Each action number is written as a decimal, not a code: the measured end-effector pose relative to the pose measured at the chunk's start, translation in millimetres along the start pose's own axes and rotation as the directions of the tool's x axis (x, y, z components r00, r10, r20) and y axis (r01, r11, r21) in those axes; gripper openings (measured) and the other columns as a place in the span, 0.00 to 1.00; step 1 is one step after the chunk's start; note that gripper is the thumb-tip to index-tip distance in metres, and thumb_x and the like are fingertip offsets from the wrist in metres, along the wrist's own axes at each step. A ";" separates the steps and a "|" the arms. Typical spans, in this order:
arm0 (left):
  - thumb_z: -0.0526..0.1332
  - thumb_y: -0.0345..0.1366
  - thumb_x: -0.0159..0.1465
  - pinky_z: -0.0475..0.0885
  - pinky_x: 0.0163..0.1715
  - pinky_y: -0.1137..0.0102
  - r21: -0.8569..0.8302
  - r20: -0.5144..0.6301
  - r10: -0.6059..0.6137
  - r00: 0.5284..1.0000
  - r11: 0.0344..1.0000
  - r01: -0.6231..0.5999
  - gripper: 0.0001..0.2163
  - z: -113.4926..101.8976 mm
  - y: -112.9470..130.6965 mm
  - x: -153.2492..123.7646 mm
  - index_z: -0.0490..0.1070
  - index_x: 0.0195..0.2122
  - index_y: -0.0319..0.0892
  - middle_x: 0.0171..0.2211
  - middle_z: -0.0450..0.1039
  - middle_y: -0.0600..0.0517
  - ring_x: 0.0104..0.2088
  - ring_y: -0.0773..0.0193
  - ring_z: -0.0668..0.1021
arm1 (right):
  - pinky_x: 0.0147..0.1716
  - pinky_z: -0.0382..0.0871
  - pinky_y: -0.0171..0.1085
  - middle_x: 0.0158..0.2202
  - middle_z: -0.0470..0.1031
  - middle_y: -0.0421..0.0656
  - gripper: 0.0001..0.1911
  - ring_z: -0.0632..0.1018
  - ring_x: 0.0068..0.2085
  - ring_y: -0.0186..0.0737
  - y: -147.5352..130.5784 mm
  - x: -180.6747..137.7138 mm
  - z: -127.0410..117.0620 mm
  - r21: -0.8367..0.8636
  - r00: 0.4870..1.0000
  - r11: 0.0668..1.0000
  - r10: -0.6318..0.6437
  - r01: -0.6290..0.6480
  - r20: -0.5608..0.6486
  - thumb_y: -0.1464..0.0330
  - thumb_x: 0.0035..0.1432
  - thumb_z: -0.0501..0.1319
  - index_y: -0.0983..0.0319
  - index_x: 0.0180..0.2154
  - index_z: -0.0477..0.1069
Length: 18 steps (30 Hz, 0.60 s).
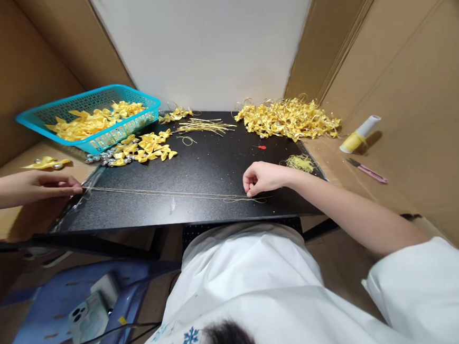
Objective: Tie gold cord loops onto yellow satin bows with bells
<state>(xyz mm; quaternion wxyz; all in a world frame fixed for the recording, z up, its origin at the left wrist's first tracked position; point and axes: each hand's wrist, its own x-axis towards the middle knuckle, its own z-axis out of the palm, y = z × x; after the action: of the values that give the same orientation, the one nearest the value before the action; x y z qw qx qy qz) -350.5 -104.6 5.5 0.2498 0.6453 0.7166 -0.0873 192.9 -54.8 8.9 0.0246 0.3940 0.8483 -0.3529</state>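
Several strands of thin yellowish cord (167, 191) run across the front of the black table. At their left end, over the table's left edge, my left hand (58, 184) pinches them between thumb and fingers. My right hand (260, 179) is closed on the cord near its other end, low over the tabletop, with loose tails and a small loop by the fingertips. Beyond the cord, yellow ribbon bows (148, 146) with silvery beads lie in a cluster. Cut lengths of gold cord (204, 125) are gathered behind them, beside a single ring of cord (188, 140).
A turquoise basket (121, 134) of yellow bows stands at the back left. A heap of corded bows (289, 118) lies back right. Right of my right hand are a cord tangle (300, 163), a wrapped white tube (359, 134) and pink-handled snips (367, 170). Cardboard walls flank the table.
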 end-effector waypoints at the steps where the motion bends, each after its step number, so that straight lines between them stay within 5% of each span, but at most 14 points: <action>1: 0.53 0.76 0.39 0.70 0.55 0.64 0.004 -0.006 0.007 1.000 1.000 -0.007 0.45 0.2 -1.4 0.6 0.80 0.39 0.39 0.42 0.81 0.49 0.48 0.50 0.79 | 0.28 0.60 0.30 0.23 0.72 0.36 0.03 0.69 0.26 0.29 1.9 -1.8 -1.1 -0.001 1.000 1.000 0.007 -0.007 0.000 0.72 0.43 0.66 0.65 0.26 0.74; 12: 0.52 0.76 0.39 0.70 0.55 0.64 0.013 -0.012 0.012 1.000 1.000 -0.012 0.45 0.0 -4.9 3.0 0.79 0.38 0.39 0.42 0.80 0.49 0.48 0.51 0.79 | 0.27 0.59 0.30 0.23 0.71 0.37 0.06 0.68 0.26 0.30 24.5 -20.9 -14.5 -0.007 0.994 0.994 0.113 -0.113 0.005 0.69 0.42 0.66 0.64 0.25 0.74; 18: 0.52 0.75 0.41 0.72 0.53 0.64 0.026 -0.009 0.036 0.999 0.999 -0.036 0.45 0.1 -1.5 0.0 0.79 0.40 0.38 0.42 0.81 0.48 0.46 0.52 0.80 | 0.29 0.61 0.31 0.26 0.72 0.39 0.09 0.70 0.28 0.31 18.8 -19.3 -8.8 0.083 1.000 0.997 -0.008 0.008 -0.001 0.65 0.46 0.64 0.64 0.29 0.73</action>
<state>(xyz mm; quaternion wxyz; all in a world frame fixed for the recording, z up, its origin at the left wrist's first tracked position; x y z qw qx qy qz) -352.0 -104.9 5.1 0.2397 0.6617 0.7048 -0.0890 221.2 -53.7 10.8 0.0067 0.3913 0.8345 -0.3879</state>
